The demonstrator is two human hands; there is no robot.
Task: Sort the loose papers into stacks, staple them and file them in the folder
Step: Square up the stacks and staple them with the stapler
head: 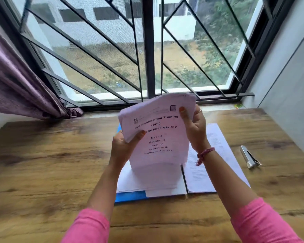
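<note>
I hold a thick stack of white printed papers [162, 130] upright above the table; its front page is a printed title page. My left hand [125, 146] grips its left edge with the thumb on the front page. My right hand [193, 127] grips the right edge near the top, thumb on the front. The stack's bottom edge stands on loose white sheets [130, 179] lying on an open blue folder [130, 196]. More printed sheets [216, 155] lie on the folder's right half. A silver stapler [249, 156] lies on the table to the right, apart from both hands.
The wooden table [51, 163] runs under a barred window [148, 50]. A purple curtain [18, 81] hangs at the left. A grey wall [288, 76] bounds the right side. A small green object [238, 106] sits on the sill at the right.
</note>
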